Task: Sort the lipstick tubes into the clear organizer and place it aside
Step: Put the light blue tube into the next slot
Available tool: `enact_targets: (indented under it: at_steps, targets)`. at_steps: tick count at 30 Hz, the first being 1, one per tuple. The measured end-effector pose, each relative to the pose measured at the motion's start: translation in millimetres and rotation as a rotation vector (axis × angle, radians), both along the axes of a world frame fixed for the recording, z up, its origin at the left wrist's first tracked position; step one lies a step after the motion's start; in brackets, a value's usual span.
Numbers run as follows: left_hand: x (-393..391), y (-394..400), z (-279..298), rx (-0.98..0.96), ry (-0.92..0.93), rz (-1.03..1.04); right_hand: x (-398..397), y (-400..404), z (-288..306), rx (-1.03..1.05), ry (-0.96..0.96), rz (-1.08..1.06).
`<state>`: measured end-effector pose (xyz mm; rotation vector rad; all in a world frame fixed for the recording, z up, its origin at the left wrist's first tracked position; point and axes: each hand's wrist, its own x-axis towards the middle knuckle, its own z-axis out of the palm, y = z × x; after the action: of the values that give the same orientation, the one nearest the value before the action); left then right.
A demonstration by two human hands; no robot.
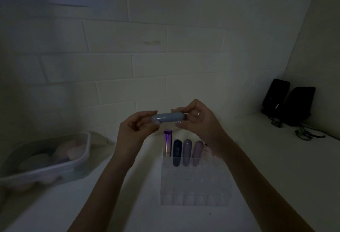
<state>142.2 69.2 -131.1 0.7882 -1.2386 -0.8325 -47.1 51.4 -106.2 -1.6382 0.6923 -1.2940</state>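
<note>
A pale blue lipstick tube [167,117] lies sideways in the air, held at both ends. My left hand [137,127] pinches its left end and my right hand [199,121] grips its right end. Below them the clear organizer [195,185] stands on the white table. Its back row holds several upright tubes: a purple one [167,144], a dark blue one [177,152], and two lilac ones [187,151] [198,151]. My right wrist hides the organizer's back right corner.
A clear plastic tub [46,162] with several rounded cosmetic items stands at the left. Two black speakers [288,101] with cables sit in the far right corner. A white brick wall rises behind the table. The scene is dim.
</note>
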Motion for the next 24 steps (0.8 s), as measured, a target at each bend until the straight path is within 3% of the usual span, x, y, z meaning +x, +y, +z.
enact_targets:
  at_steps: [9, 24]
  targets:
    - [0, 0, 1, -0.026, -0.002, -0.043, -1, 6, 7, -0.079, 0.165, -0.023]
    - [-3, 9, 10, 0.024, 0.203, -0.146, 9, 29, 22, -0.039, 0.384, 0.027]
